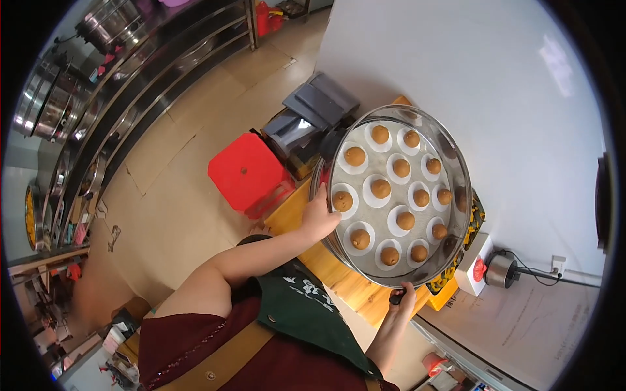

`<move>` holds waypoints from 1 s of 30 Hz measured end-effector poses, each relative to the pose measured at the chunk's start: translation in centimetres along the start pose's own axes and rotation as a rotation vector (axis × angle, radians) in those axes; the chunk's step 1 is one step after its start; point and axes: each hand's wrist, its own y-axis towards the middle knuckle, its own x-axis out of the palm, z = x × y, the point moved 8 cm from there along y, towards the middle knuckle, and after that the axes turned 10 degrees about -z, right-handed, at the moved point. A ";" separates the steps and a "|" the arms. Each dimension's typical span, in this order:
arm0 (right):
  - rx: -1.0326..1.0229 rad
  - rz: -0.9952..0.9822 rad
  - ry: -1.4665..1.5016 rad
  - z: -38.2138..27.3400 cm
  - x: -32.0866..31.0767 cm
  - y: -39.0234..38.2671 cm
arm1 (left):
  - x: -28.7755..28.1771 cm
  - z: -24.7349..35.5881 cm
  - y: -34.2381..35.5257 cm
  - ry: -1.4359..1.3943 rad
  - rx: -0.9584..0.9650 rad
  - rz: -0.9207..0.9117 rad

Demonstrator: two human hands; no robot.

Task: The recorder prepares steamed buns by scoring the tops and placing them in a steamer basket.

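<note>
A wide round stainless steamer tier with a pale liner is between my hands. Inside it sit several round brown dough balls, spaced apart, most on white paper rounds. My left hand is closed around the tier's left rim, its thumb on the edge beside a dough ball. At the near edge my right hand wraps a black side handle. The tier is over a wooden table; whether it rests on something there is hidden.
A red stool stands on the floor to the left, by grey plastic bins. A white wall rises behind. To the right are a yellow-patterned container and a small metal pot. Metal shelves line the far left.
</note>
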 end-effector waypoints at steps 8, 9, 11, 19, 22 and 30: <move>0.036 -0.017 0.006 1.2 -1.1 -0.2 | 0.1 -0.5 -1.2 0.010 -0.079 -0.081; 0.035 -0.014 -0.031 1.1 -1.1 -0.2 | 0.3 -1.4 -1.0 0.008 -0.093 -0.086; 0.042 -0.035 -0.156 0.7 -1.0 0.0 | 0.7 -2.4 -0.1 -0.063 0.089 -0.047; 0.023 -0.023 -0.123 -0.2 0.9 -0.4 | -1.1 -0.5 4.9 -0.312 -0.193 -0.316; -0.010 -0.014 -0.099 -0.6 0.8 -0.6 | -0.4 0.4 3.9 -0.298 -0.288 -0.456; -0.005 -0.001 -0.062 0.0 0.1 -1.4 | -0.5 -0.3 3.1 -0.259 -0.306 -0.419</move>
